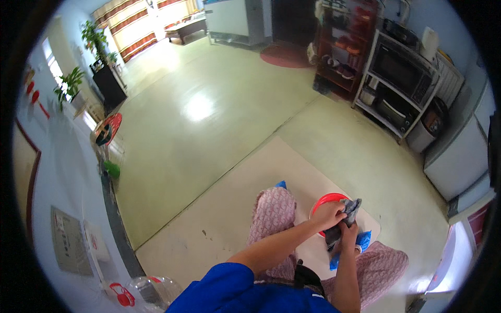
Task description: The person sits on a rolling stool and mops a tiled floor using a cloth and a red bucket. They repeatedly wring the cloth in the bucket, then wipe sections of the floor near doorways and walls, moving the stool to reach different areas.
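Note:
Both my hands meet over a red plastic basin (332, 198) on a beige mat. A wrung or bunched grey cloth (351, 210) is gripped between them. My left hand (329, 214) closes on its upper part, fingers towards the right. Just below and to the right, my right hand (347, 231) grips the same cloth, whose darker end hangs down beside the basin. The basin's inside is mostly hidden by my left hand. Blue shoe covers (364, 240) show near my right knee, and another blue piece (281, 184) shows beyond my left knee.
The beige mat (219, 219) lies on a pale green floor. At the lower left is a large clear plastic bottle (156, 291) with a red cap. A metal rack (385, 84) with a microwave oven (401, 70), a bin (422, 136) and white cabinets (458, 156) stand at the right.

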`<state>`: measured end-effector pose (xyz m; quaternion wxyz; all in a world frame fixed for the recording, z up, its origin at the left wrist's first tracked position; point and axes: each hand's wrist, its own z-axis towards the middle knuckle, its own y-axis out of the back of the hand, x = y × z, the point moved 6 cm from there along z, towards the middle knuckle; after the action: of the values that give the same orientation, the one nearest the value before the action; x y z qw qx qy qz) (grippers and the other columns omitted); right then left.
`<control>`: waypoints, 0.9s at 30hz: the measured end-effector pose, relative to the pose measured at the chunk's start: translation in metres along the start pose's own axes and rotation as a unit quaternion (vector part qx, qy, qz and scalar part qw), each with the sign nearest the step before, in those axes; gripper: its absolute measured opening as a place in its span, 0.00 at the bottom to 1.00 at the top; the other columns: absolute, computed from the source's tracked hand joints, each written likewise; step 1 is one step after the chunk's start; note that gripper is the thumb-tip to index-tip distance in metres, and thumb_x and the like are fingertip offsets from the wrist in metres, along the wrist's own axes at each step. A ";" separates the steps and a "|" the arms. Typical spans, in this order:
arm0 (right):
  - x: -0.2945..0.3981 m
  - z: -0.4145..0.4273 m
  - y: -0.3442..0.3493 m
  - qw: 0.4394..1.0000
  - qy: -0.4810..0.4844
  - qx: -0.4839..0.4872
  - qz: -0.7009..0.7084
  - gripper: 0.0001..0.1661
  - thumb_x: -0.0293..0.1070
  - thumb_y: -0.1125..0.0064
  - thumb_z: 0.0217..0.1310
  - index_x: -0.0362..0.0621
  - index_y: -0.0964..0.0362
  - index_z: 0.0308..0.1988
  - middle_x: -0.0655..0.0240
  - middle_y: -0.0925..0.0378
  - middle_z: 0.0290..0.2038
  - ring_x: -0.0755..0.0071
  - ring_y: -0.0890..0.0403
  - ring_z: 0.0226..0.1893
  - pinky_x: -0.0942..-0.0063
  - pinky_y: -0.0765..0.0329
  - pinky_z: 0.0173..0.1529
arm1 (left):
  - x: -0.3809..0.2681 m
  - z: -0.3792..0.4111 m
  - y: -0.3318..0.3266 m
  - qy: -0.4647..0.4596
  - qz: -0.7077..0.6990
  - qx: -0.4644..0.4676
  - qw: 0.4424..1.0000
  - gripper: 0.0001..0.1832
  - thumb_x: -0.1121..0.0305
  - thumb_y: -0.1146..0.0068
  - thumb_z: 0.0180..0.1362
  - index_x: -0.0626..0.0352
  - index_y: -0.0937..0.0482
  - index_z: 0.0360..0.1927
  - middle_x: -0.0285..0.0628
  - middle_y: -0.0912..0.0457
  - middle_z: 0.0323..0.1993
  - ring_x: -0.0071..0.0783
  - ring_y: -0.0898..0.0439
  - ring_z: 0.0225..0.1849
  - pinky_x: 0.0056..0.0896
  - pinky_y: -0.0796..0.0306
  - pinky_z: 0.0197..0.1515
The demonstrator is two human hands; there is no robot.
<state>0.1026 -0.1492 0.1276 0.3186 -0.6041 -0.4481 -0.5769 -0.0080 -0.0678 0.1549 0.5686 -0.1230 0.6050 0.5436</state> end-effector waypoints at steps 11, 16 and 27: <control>-0.091 0.056 0.024 0.905 -0.150 -0.126 0.377 0.14 0.29 0.51 0.57 0.42 0.27 0.44 0.68 0.23 0.39 0.73 0.23 0.39 0.72 0.25 0.43 | 0.036 0.079 0.012 0.166 -0.387 -0.027 0.907 0.14 0.69 0.43 0.55 0.53 0.33 0.17 0.23 0.38 0.18 0.11 0.42 0.22 0.19 0.46 0.24; -0.116 0.076 0.048 0.949 -0.126 -0.132 0.258 0.13 0.27 0.52 0.55 0.42 0.27 0.42 0.67 0.23 0.37 0.72 0.22 0.36 0.70 0.22 0.37 | 0.016 0.108 0.013 0.180 -0.461 -0.018 0.869 0.18 0.71 0.43 0.54 0.46 0.39 0.16 0.21 0.42 0.18 0.10 0.45 0.21 0.19 0.51 0.23; -0.157 0.065 0.065 0.963 -0.156 -0.222 0.005 0.20 0.30 0.42 0.54 0.36 0.32 0.47 0.62 0.22 0.34 0.63 0.19 0.30 0.69 0.21 0.33 | 0.013 0.120 -0.004 0.156 -0.514 0.057 0.842 0.16 0.72 0.42 0.53 0.49 0.37 0.17 0.20 0.40 0.17 0.09 0.45 0.21 0.18 0.51 0.23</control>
<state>0.1990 -0.1437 -0.0261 0.1054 -0.7441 -0.3502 -0.5591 0.0575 0.0327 0.1705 0.6702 -0.4670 0.5658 0.1121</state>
